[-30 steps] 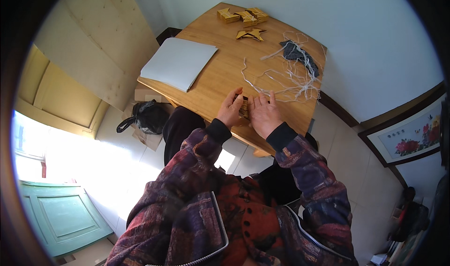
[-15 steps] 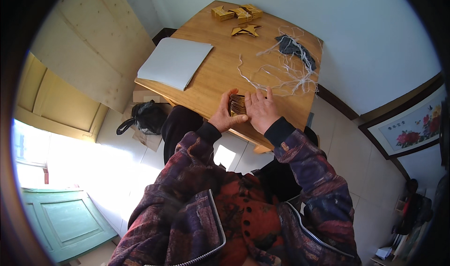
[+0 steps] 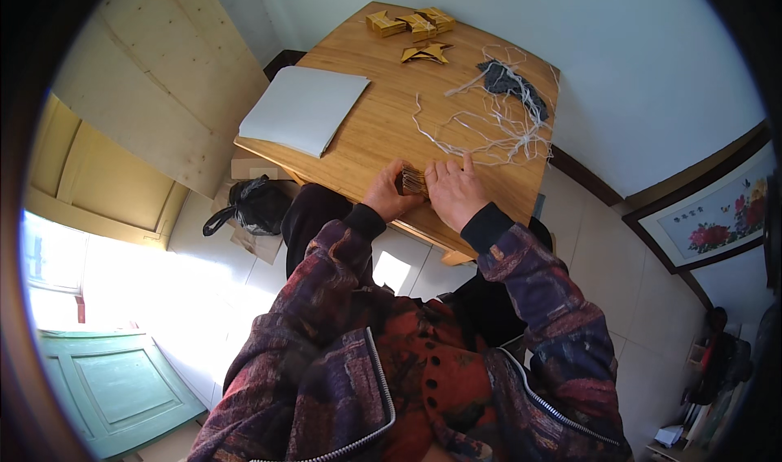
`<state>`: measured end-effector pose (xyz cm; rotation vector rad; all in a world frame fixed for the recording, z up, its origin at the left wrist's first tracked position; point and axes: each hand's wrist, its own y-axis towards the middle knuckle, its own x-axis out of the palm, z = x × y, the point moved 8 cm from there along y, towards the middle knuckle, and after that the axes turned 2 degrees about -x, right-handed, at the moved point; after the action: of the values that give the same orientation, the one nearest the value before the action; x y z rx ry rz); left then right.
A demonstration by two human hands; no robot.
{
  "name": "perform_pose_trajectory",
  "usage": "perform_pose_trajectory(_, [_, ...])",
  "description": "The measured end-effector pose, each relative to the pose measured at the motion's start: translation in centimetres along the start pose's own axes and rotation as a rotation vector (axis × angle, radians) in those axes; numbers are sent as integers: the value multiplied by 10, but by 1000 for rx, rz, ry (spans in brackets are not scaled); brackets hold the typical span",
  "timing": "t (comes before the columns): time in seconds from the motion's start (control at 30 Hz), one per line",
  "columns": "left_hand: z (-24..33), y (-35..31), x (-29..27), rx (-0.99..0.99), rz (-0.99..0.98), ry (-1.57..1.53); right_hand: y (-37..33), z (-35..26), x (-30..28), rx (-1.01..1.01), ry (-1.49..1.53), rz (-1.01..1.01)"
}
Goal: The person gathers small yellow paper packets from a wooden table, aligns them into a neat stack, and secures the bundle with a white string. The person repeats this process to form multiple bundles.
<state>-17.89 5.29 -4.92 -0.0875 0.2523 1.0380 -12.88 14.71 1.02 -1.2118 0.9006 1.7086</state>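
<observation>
A small stack of folded gold pieces, perhaps paper or card [image 3: 414, 182], sits between my hands near the table's front edge, its layered edges facing up. My left hand [image 3: 386, 191] is closed round the stack's left end. Against its right end my right hand [image 3: 458, 193] presses, fingers together and slightly bent, thumb mostly hidden. Beyond my right hand, a tangle of thin white strings [image 3: 521, 140] spreads over the table. Part of the tangle lies across a dark grey cloth-like piece [image 3: 513, 87].
On the wooden table [image 3: 391, 112], several gold bundles [image 3: 420, 27] and loose pointed gold pieces [image 3: 426, 53] lie at the far edge. A stack of white sheets [image 3: 305, 107] rests at left. Below it, a black plastic bag [image 3: 259, 208] is on the floor.
My left thumb has moved from across the near side of the stack and now shows less. Both hands stay at the stack; the things on the table have not moved.
</observation>
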Motion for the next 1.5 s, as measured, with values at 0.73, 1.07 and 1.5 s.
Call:
perform_pose_trajectory(0.73, [-1, 0, 5, -6, 41, 9, -4, 29, -5, 3, 321, 16])
perform_pose_trajectory(1.07, [4, 0, 5, -17, 44, -22, -5, 33, -1, 64, 442, -50])
perform_pose_trajectory(1.5, [1, 0, 10, -4, -14, -86, -58, 50, 47, 303, 1427, 266])
